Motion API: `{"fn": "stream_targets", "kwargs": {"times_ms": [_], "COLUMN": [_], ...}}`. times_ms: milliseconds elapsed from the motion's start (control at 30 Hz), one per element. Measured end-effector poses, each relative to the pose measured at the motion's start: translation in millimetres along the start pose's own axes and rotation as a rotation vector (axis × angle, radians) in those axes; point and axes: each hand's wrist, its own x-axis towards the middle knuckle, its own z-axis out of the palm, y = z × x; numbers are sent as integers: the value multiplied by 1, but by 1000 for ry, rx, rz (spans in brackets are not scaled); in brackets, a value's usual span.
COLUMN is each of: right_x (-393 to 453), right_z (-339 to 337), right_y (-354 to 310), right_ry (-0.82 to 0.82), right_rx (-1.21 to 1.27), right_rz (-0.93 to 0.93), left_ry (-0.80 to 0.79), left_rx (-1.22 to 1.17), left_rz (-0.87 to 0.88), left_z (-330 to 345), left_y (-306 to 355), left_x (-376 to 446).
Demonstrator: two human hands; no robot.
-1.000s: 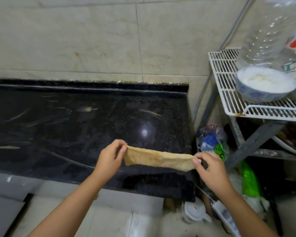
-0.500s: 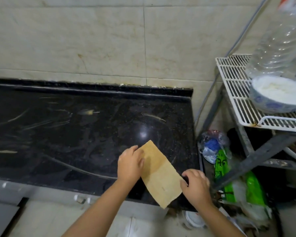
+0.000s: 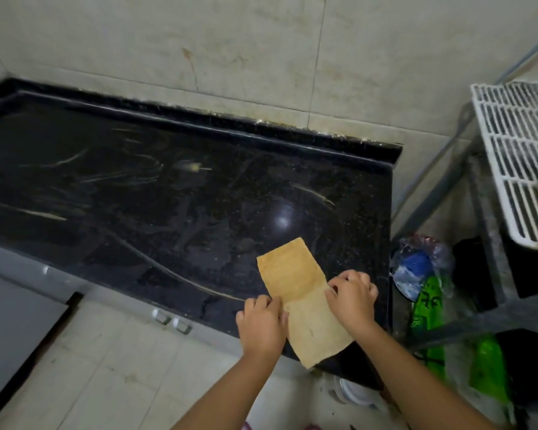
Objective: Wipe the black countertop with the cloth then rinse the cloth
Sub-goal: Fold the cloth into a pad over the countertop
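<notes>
both hands (image 3: 308, 308) pinch the cloth (image 3: 302, 301) between them on the countertop (image 3: 168, 206).

You can read no text here: the dark marks printed on the green bag (image 3: 426, 308) beside the bench (image 3: 168, 193) are too blurred to read.
</notes>
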Motion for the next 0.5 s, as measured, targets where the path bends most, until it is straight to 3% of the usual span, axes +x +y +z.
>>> {"fn": "stream_targets", "kwargs": {"times_ms": [167, 367, 500], "right_x": [2, 4, 2], "right_z": [-3, -17, -17], "right_y": [1, 4, 5], "right_ry": [14, -40, -11], "right_rx": [24, 304, 209], "right_rz": [-62, -68, -121], "left_ry": [33, 39, 23], "left_rx": [-77, -68, 2], "left_rz": [-61, -76, -62], "left_z": [-1, -1, -2], "left_y": [4, 6, 7], "left_x": [6, 6, 6]}}
